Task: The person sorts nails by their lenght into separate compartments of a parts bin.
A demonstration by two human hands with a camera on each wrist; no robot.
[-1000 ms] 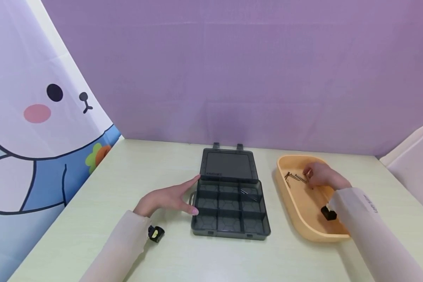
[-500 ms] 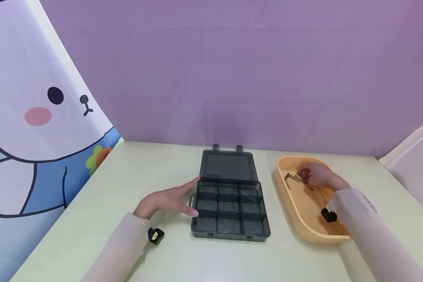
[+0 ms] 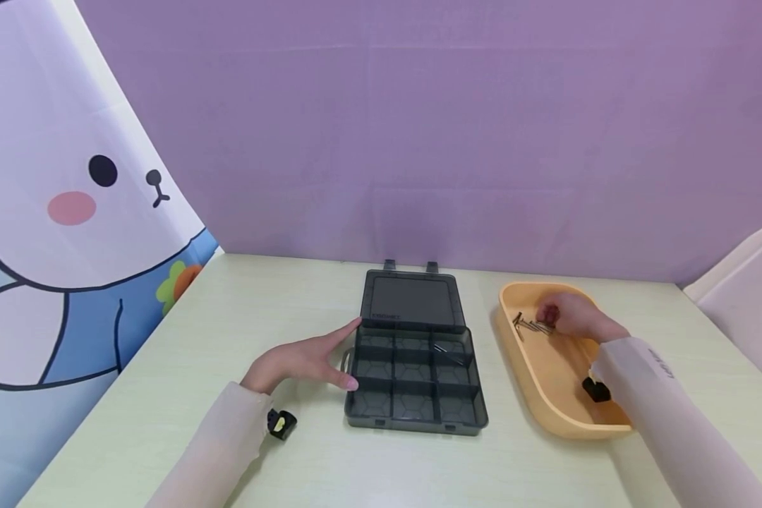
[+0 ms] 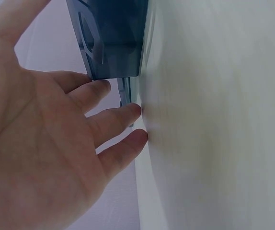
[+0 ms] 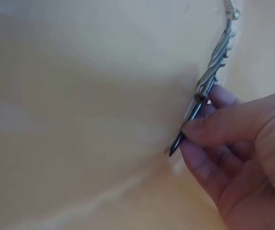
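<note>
In the head view, a dark translucent organizer box lies with its lid laid back. My left hand spreads thumb and forefinger along its left side. From the left wrist view, the fingers extend straight, with fingertips right at the box corner. My right hand is down inside the orange tray. Its thumb and forefinger pinch a dark pointed nail near the tip. Several silver screws lie in a line just behind the nail's head; the pile sits by the tray's left wall.
Thin metal pieces lie in the box's right column of compartments. The lid reaches back toward the purple backdrop. Pale tabletop runs between the box and the tray. A small black device hangs at the right wrist.
My right hand has shifted a little left within the tray, its fingertips now over the end of the screw pile. The left hand and the box have stayed put.
</note>
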